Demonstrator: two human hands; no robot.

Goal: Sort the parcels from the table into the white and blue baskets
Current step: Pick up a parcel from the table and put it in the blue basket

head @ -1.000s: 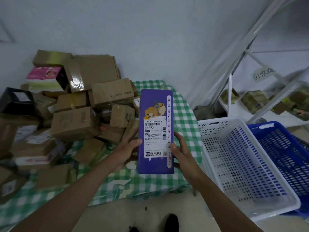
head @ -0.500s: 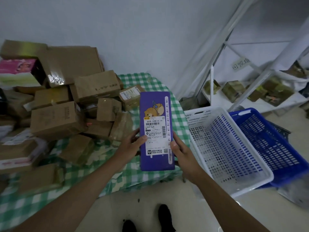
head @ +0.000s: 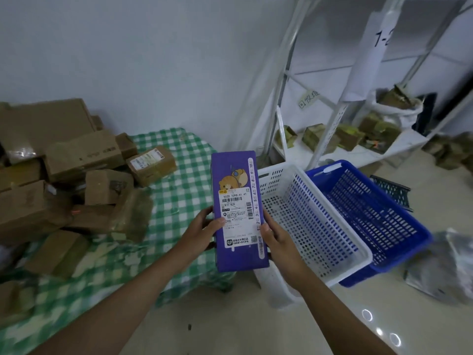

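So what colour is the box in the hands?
Purple, with a white label. The box shows best in the head view, the only one.

I see a plain pale wall [head: 153, 60] filling the back of the room, unlit by any window in view, and the light is dim and bluish. Below me the floor [head: 256, 329] is smooth and pale, glossy enough to carry three small round glints [head: 378, 326] near the lower right. A table under a green-and-white checked cloth [head: 179, 180] stands against the wall on the left. To the right rises a white metal shelving rack [head: 330, 129] with slanted braces; a handwritten paper label [head: 308, 98] hangs on it, and its lowest shelf holds what look like small brownish bundles [head: 345, 135], too blurred to identify
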